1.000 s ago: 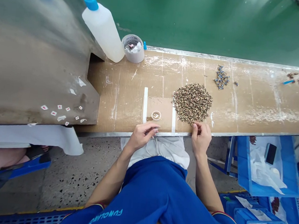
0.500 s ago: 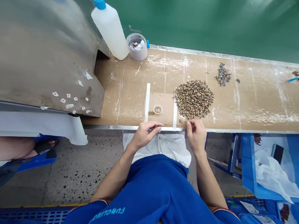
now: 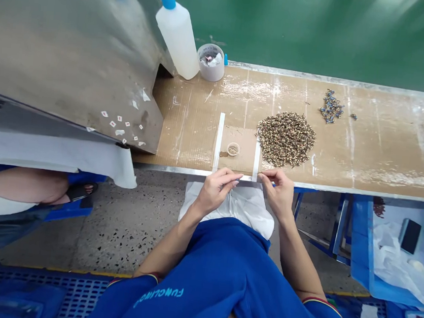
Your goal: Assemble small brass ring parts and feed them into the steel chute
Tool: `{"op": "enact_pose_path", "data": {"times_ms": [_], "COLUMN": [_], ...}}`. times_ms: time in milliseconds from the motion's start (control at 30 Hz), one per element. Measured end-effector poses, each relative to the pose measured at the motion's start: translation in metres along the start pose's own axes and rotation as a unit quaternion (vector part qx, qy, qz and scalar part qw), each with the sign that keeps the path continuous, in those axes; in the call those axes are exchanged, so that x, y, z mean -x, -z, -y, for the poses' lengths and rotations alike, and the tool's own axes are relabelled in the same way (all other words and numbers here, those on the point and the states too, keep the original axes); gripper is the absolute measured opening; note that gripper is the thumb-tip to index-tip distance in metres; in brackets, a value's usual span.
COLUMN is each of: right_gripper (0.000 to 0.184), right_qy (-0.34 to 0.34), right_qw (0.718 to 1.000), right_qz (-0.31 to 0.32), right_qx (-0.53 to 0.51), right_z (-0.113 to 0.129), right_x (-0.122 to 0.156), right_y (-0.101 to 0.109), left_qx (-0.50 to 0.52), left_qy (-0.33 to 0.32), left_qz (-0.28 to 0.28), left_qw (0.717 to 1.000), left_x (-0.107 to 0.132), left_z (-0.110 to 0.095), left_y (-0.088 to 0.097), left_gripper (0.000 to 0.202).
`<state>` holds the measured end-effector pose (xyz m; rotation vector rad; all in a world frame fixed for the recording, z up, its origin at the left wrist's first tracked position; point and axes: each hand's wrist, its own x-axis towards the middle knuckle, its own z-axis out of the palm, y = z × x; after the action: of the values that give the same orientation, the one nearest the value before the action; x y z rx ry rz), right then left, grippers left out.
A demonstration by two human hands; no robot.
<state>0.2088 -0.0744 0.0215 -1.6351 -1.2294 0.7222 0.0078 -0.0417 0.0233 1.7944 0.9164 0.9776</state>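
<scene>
My left hand (image 3: 216,190) is pinched shut at the bench's front edge, holding something too small to make out. My right hand (image 3: 278,189) is also pinched, just below a heap of small brown-and-gold parts (image 3: 285,138) on the cardboard-covered bench (image 3: 365,147). What its fingertips hold is too small to name. Between the hands and the heap lies a small clear round dish (image 3: 233,148), framed by two white tape strips (image 3: 218,141). A white cloth (image 3: 241,206) covers my lap.
A white squeeze bottle with a blue tip (image 3: 178,30) and a small cup of scraps (image 3: 210,61) stand at the back left. A metal housing (image 3: 73,53) fills the left. Blue-grey parts (image 3: 330,107) lie further back. Blue bins (image 3: 385,253) sit right. Another person's arm (image 3: 16,189) shows left.
My right hand has drawn back from the heap to the bench edge and pinched near my left. The view has shifted so the bench sits further right.
</scene>
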Motion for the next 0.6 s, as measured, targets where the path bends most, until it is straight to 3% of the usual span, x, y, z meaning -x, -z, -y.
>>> {"op": "enact_pose_path", "data": {"times_ms": [200, 467, 600], "right_gripper": [0.027, 0.034, 0.033], "right_qy": [-0.083, -0.087, -0.081], "right_qw": [0.977, 0.972, 0.974], "right_qz": [0.063, 0.080, 0.102], "right_qx": [-0.185, -0.202, -0.186], "right_z": [0.032, 0.036, 0.035], "right_x": [0.018, 0.016, 0.015], "right_y": [-0.020, -0.029, -0.025], "left_qx": [-0.051, -0.081, -0.086], "left_qy": [-0.009, -0.001, -0.024], "left_qz": [-0.033, -0.040, -0.016], "left_qw": [0.998, 0.996, 0.996], "left_x": [0.000, -0.002, -0.005], "left_z": [-0.011, -0.015, -0.014], "left_y": [0.001, 0.002, 0.004], "left_gripper": [0.019, 0.020, 0.022]}}
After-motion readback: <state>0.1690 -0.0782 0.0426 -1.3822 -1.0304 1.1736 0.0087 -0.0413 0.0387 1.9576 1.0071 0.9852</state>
